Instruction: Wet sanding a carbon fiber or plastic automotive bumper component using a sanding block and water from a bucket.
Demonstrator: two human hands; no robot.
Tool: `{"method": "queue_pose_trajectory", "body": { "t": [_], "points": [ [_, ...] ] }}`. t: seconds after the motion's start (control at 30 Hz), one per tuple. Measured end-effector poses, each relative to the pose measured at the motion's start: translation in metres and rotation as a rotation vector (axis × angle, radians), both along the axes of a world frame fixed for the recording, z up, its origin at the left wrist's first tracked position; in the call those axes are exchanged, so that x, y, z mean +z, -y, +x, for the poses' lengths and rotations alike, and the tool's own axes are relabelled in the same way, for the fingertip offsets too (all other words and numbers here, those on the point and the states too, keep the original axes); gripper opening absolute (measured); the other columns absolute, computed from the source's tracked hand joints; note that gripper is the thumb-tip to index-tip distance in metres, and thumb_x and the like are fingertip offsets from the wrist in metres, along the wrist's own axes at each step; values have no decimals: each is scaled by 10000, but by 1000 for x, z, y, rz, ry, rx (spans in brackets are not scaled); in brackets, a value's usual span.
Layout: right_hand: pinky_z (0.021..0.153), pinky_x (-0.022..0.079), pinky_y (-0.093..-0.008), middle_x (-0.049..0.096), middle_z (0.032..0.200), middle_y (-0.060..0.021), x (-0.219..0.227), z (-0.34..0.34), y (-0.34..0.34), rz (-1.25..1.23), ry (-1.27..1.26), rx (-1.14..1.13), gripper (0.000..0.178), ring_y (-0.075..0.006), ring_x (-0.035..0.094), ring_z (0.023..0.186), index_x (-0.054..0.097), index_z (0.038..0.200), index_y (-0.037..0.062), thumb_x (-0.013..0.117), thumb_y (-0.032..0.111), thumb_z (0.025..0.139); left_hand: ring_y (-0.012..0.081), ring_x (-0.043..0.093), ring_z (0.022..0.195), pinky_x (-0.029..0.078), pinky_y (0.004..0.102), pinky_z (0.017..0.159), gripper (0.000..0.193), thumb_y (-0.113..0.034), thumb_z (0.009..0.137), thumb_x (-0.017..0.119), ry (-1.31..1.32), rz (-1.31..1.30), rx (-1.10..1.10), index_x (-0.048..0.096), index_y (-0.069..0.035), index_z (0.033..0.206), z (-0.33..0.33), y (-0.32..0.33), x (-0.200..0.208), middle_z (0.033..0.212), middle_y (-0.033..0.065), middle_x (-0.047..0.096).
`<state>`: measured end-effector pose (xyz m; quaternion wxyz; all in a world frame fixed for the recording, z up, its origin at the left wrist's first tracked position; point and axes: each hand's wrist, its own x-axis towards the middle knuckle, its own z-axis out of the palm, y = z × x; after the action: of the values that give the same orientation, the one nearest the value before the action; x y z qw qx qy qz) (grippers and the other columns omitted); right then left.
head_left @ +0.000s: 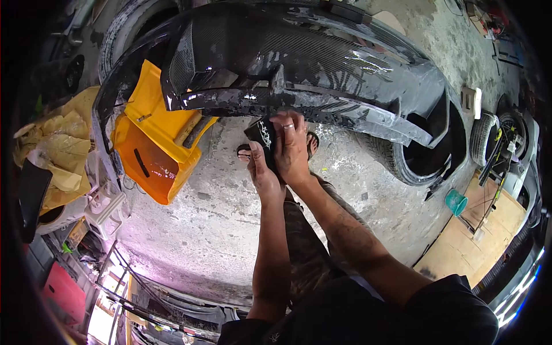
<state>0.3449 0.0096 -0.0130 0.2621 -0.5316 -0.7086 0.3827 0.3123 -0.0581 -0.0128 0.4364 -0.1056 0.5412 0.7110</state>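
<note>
A large black car bumper (322, 63) with a carbon-fibre weave spans the upper middle, wet and shiny with greyish patches. Just below its lower edge, both hands are closed on a small flat black sheet (263, 133) with pale wet streaks; its exact kind is unclear. My left hand (265, 177) grips the sheet from below, thumb along its face. On the right side of it, my right hand (292, 146) presses with bent fingers, a ring on one. Those fingertips are close to the bumper's edge, and whether they touch it I cannot tell.
At left an orange-yellow body panel (150, 135) leans beneath the bumper, near crumpled brown paper (66, 155) and a white plastic chair (105, 210). A tyre (397, 158) lies under the bumper's right end. Further right are a green bucket (456, 202) and a wooden board (474, 236).
</note>
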Motion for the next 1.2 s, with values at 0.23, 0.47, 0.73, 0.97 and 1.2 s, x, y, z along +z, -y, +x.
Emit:
{"method": "queue_pose_trajectory", "body": {
  "t": [0.23,0.47,0.73,0.97,1.2],
  "points": [
    [933,442,-455,547,1206,-174,0,11,-17,88,-129,155,316,-381,545,1069,618,1127,64,617,-83,847,219,551,1225,437,361,1039,496,-316,1034,557,34,57,44,498,2,1411,-9,-2,3,1345,116,562],
    [783,500,-457,660,909,-160,-6,52,-122,391,106,291,208,-369,631,887,668,972,56,711,249,908,262,574,1061,487,395,900,466,-241,956,695,-1146,-319,-161,564,-11,1340,-51,-52,-18,1207,155,524],
    [578,531,-420,643,609,-144,-23,55,-138,121,413,452,476,-354,673,628,732,846,73,663,541,903,310,560,1040,483,448,879,329,-147,872,776,-1445,-277,-119,676,-3,1151,-41,-93,-47,1118,161,526],
    [536,502,-395,618,555,-120,-24,50,-132,123,397,436,458,-322,646,542,736,808,50,718,503,879,283,540,1020,434,430,881,362,-143,863,780,-1493,-453,-72,685,-33,1195,-30,-74,-50,1059,114,577],
    [532,522,-414,613,548,-134,-23,50,-136,55,408,412,556,-358,649,567,702,726,77,642,604,890,316,523,1052,426,447,894,356,-116,848,783,-1445,-446,-74,689,-40,1183,-24,-65,-58,1085,118,592]
  ]
}}
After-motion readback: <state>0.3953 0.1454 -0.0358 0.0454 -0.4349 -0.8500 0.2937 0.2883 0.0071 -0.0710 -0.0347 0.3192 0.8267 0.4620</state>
